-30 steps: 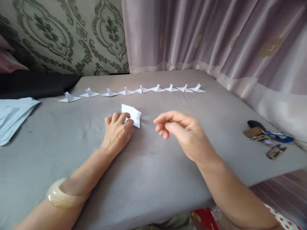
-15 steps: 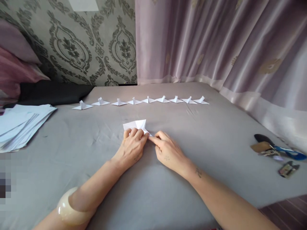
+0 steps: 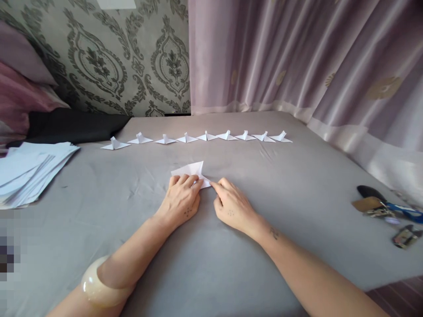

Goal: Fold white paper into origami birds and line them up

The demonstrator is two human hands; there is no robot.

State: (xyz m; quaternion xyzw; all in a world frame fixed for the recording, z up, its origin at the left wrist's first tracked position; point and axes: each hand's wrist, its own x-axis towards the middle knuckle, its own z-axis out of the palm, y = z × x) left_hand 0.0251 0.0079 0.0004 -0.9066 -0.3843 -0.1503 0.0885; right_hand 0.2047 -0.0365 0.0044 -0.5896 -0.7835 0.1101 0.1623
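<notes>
A folded sheet of white paper [image 3: 190,169] lies on the grey bedsheet in front of me, with a raised flap and a narrow point at its right. My left hand [image 3: 180,196] is closed over its near edge, fingers bent and pressing on it; the part under the fingers is hidden. At the paper's right point, the index fingertip of my right hand [image 3: 233,204] touches the tip. The other fingers of that hand are curled in, with nothing visible in them. Farther back stands a row of several folded white paper figures [image 3: 206,135].
A stack of white paper sheets [image 3: 29,176] lies at the left, near a dark cloth [image 3: 76,125]. Keys with a brown tag [image 3: 368,204] and a small nail clipper-like item [image 3: 406,237] are at the right. A mauve curtain [image 3: 264,57] hangs behind.
The paper's flap has tilted and its right point shows more from under my left fingers. My right index fingertip has shifted slightly up and right. The view has moved a little.
</notes>
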